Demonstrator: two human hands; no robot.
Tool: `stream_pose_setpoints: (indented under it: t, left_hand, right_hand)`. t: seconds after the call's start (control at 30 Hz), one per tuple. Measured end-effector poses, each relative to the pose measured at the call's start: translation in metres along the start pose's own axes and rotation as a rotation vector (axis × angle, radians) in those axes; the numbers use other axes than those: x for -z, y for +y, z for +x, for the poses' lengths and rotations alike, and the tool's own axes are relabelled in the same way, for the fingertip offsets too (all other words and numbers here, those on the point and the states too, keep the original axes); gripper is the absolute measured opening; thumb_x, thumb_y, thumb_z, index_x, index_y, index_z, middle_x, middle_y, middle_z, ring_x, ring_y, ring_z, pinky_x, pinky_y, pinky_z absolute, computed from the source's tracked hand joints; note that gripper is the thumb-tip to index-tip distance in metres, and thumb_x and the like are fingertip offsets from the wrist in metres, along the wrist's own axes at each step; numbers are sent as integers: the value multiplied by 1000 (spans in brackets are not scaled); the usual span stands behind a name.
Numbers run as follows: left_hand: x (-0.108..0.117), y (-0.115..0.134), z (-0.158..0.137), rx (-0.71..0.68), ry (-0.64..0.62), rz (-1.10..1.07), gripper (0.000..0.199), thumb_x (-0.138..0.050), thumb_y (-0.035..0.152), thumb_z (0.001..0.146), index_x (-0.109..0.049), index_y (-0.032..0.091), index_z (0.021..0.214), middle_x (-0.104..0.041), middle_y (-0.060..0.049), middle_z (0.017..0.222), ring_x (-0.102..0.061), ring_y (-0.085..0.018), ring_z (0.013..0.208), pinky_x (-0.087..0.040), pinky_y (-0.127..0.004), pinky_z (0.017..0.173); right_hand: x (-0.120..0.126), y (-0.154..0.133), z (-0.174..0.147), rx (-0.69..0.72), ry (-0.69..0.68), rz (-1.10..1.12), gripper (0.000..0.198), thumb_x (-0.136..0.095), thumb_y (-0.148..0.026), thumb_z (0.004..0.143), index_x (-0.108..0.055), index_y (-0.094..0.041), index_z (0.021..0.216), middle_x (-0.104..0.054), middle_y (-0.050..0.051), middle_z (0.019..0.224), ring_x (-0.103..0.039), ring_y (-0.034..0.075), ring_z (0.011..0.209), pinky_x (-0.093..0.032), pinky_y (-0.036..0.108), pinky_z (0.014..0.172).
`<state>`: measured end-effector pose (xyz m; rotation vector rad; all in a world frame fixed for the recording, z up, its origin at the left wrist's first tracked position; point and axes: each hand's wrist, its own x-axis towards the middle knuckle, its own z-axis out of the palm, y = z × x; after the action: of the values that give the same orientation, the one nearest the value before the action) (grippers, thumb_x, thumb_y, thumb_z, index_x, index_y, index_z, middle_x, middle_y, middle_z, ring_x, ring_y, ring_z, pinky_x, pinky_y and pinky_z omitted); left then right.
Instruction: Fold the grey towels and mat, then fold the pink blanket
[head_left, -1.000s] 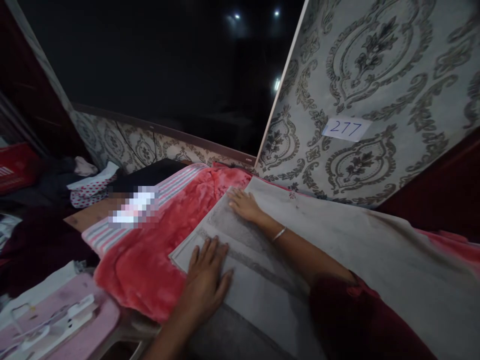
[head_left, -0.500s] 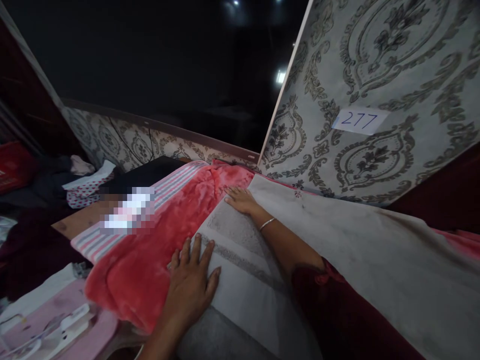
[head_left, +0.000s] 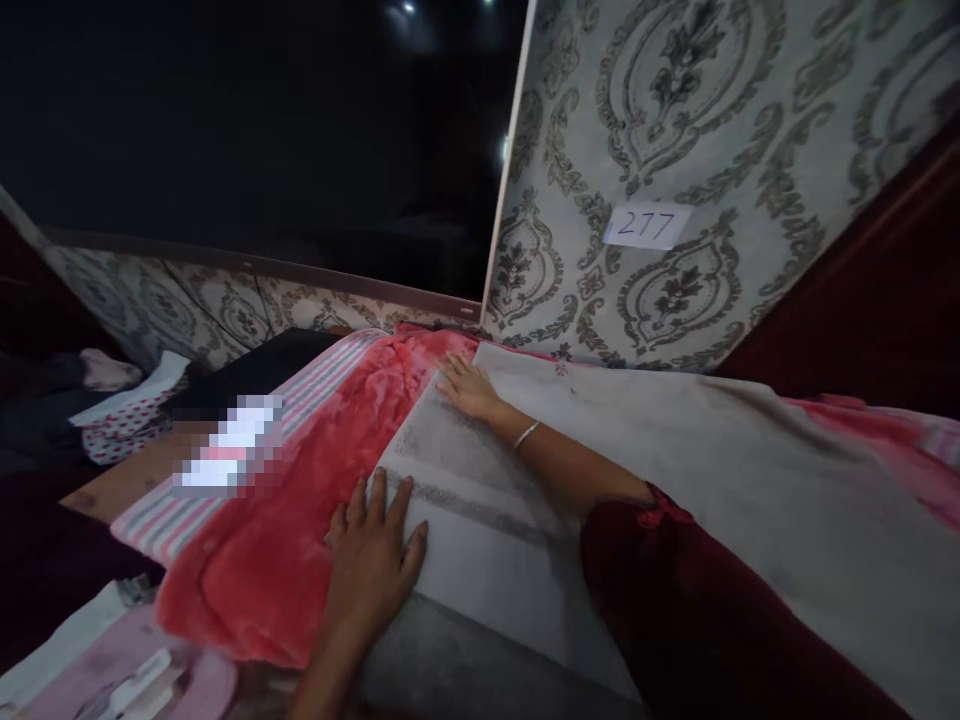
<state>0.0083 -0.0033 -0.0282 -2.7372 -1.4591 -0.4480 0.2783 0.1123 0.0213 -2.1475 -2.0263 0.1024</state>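
A grey-white cloth with a darker grey folded part is spread over a red plush blanket. My left hand lies flat with fingers apart on the cloth's left edge, its fingertips near the red plush. Farther back, my right hand rests palm down near the cloth's far left corner. Its fingers are stretched out, and a thin bangle circles the wrist. Neither hand grips anything. Along the blanket's left side runs a pink, grey and white striped border.
Behind stands a large dark screen beside a patterned wall bearing a paper marked 277. At left are a brown board, spotted cloth and a pink surface with white items. A blurred patch hides part of the border.
The view has turned to the right, so the scene sits farther left in the picture. Both hands stay flat on the cloth, in nearly the same places.
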Motion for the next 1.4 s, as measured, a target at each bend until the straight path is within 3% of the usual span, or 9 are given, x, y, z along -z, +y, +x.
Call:
stream_pose_setpoints:
  t: [0.2,0.4,0.5,0.57,0.63,0.7,0.83,1.17,1.4]
  left_hand:
    - [3,1,5,-32,12,48,55,-42,40,98,-56,18,146,-42,-20,159,-37,-42,147,-36,-64,112]
    - [7,-4,9,-36,42,27,57,-36,42,100,-58,13,143,-42,-23,158,-35,-44,148,-32,-68,114]
    - [14,29,7,-112,125,2,53,-38,40,100,-60,13,141,-45,-22,156,-33,-43,149,-25,-73,115]
    - [16,76,0,-314,109,-80,49,-42,34,99,-59,16,141,-50,-19,154,-38,-38,148,-28,-68,118]
    - [14,134,-11,-625,-20,-218,47,-44,29,99,-57,18,143,-54,-16,151,-44,-31,145,-35,-58,118]
    - [7,188,-23,-904,-147,-286,50,-50,32,98,-52,22,147,-46,-14,158,-39,-31,149,-31,-60,121]
    - [-16,244,-39,-1061,-235,-327,51,-53,30,98,-50,30,149,-40,-10,162,-32,-31,152,-26,-65,122]
    - [-31,238,-42,-1071,-178,-264,58,-54,17,94,-49,36,149,-39,-5,163,-34,-32,151,-29,-65,121]
    - [-28,238,-38,-1073,-181,-228,59,-54,15,93,-49,34,149,-41,-6,162,-35,-33,150,-32,-67,118]
  right_hand:
    - [6,25,-134,198,-80,20,62,-32,-53,105,-28,-30,162,-11,6,172,-8,26,158,-15,56,124]
    - [31,98,-258,-69,-72,7,60,-30,-51,106,-31,-30,161,-14,7,171,-10,28,158,-15,58,124]
    - [43,127,-298,-221,-71,-10,59,-30,-49,106,-31,-28,161,-14,8,170,-11,29,157,-16,60,123]
    - [46,137,-315,-258,-55,-14,59,-29,-50,106,-31,-29,161,-15,8,170,-12,30,157,-17,60,123]
    - [47,143,-326,-260,-40,-15,59,-28,-51,106,-32,-31,161,-15,7,171,-12,30,157,-18,61,122]
    - [45,147,-333,-259,-37,-21,59,-28,-52,106,-32,-33,161,-16,6,171,-13,30,157,-18,62,121]
    - [38,163,-335,-256,-58,-61,59,-30,-56,105,-31,-37,160,-20,3,170,-14,32,157,-19,64,120]
    - [40,239,-285,-384,-32,-55,60,-28,-55,104,-29,-37,161,-19,2,170,-17,30,156,-20,59,122]
    - [50,244,-269,-479,-48,-15,60,-27,-52,105,-27,-34,162,-16,2,171,-16,30,157,-17,57,123]
